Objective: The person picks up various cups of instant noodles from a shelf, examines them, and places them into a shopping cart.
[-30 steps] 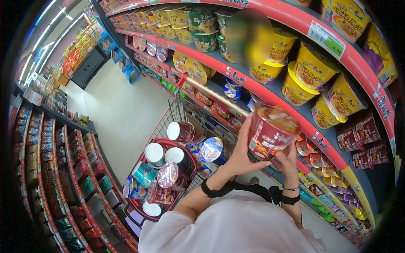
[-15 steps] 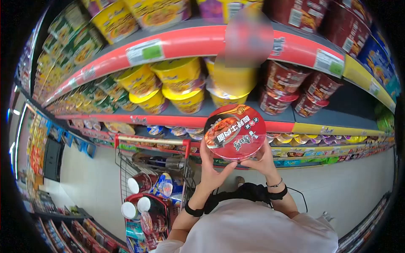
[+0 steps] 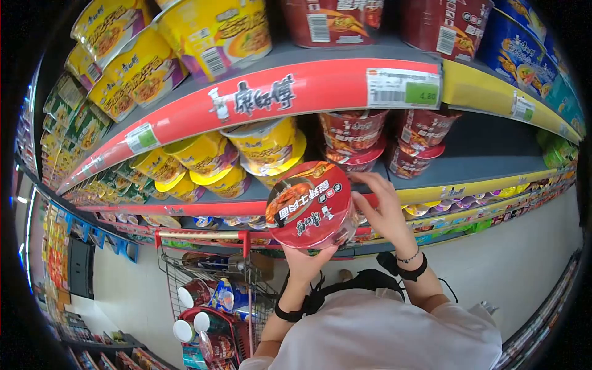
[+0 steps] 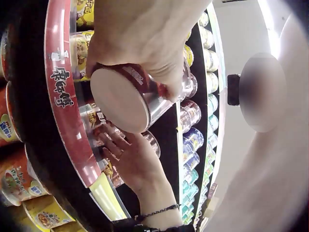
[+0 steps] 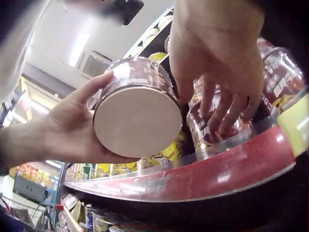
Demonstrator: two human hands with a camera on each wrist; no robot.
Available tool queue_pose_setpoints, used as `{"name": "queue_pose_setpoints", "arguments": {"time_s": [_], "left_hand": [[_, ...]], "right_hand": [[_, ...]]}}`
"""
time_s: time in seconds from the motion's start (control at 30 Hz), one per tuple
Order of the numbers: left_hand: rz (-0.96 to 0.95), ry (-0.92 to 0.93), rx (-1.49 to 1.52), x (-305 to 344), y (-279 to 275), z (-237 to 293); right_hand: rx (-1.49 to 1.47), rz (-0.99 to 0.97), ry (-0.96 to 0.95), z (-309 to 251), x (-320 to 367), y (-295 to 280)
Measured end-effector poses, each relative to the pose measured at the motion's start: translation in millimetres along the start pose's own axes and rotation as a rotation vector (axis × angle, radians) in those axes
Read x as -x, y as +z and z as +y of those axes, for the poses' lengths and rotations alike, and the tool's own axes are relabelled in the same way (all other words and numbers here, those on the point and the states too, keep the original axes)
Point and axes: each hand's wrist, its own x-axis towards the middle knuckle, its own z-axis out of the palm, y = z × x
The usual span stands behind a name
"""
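A red instant noodle tub with a picture lid is tilted toward me in the head view. My left hand grips it from below and the side; the thumb curls along its wall in the left wrist view. Both wrist views show the tub's plain pale base. My right hand is just right of the tub, fingers loosely extended and holding nothing. In the right wrist view its fingers hang in front of similar red tubs on the shelf. Those stacked red tubs stand behind my hands.
A red shelf edge curves across above the tubs. Yellow noodle tubs are stacked to the left. Down at the left stands a shopping cart, with a red basket and several noodle tubs in it. Part of the middle shelf is bare.
The view has turned from the cart to face the shelf and come closer. The tub, first held in both hands, is now in the left hand alone; the right hand has let go.
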Motion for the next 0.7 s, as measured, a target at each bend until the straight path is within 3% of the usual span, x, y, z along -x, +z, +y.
{"name": "queue_pose_setpoints", "arguments": {"time_s": [0.4, 0.5, 0.6, 0.7], "left_hand": [[0.174, 0.082, -0.086, 9.4, 20.4, 2.1], [0.205, 0.047, -0.065, 10.6, 20.8, 1.0], [0.149, 0.021, -0.206, 9.3, 17.9, -2.9], [0.152, 0.045, -0.229, 1.8, 31.0, 5.4]], "right_hand": [[0.040, 0.029, -0.092, 45.6, -55.8, 25.1], [-0.051, -0.077, 0.024, 53.0, -69.7, 26.3], [-0.083, -0.019, -0.053, 72.7, -75.5, 37.8], [-0.152, -0.079, -0.009, 79.4, -80.0, 36.5]]}}
